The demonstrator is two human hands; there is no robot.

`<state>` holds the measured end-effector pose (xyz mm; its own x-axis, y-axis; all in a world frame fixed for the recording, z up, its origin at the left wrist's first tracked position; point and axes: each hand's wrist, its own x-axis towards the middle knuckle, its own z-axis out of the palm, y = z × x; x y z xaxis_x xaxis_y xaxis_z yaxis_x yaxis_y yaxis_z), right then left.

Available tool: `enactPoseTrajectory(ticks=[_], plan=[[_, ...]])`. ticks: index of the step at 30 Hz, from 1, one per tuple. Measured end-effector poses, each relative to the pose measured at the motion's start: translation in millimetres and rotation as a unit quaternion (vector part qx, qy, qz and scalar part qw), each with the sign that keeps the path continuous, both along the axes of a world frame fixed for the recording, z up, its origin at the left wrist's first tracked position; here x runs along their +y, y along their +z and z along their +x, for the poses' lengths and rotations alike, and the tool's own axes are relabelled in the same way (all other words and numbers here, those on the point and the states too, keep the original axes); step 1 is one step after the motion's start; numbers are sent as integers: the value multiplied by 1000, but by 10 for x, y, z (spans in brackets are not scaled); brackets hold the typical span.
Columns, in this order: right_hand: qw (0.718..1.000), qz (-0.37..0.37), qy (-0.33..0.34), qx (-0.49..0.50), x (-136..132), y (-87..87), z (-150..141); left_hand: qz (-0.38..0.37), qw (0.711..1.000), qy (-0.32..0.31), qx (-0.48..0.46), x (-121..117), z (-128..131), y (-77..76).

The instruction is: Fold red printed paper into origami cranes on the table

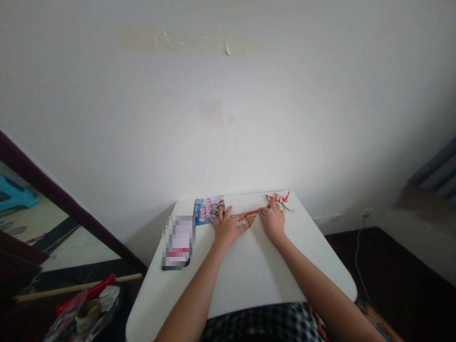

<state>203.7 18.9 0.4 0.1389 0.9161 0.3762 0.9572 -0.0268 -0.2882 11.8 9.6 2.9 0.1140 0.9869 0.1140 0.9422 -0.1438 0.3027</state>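
A folded strip of red printed paper [251, 218], coming to a triangular point below, lies on the white table [260, 270] between my hands. My left hand [227, 231] rests with fingers spread, its thumb side touching the strip's left part and its other fingers at the edge of a blue printed flyer [204, 212]. The fingers of my right hand [273, 223] are closed on the strip's right end. Just beyond that hand sits a folded red and white paper figure [280, 198] with pointed tips. My left fingers partly cover the flyer and strip.
A phone-shaped object [179, 242], blurred out, lies at the table's left. The white wall [228, 156] rises behind the table. Down left, a bin-like container [85, 316] holds rubbish and a wooden stick [78, 287] lies across it. A cable [359, 256] hangs at right.
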Motion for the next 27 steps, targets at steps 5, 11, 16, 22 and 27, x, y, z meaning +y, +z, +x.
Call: enactPoseTrajectory(ticks=[5,11,16,22,27], plan=[[1000,4,6,0,-18,-8,15,6,1000,-1,5,-11,0,-16],[999,13,28,10,-53,-50,59,5,1000,23,13,-19,18,-23],[998,17,59,32,-28,-133,97,10,1000,21,10,-18,24,-32],[983,59,168,51,-8,-127,95,26,999,9,-20,-21,9,-15],[972,29,228,55,-25,-125,59,33,998,-9,-48,-22,-24,22]])
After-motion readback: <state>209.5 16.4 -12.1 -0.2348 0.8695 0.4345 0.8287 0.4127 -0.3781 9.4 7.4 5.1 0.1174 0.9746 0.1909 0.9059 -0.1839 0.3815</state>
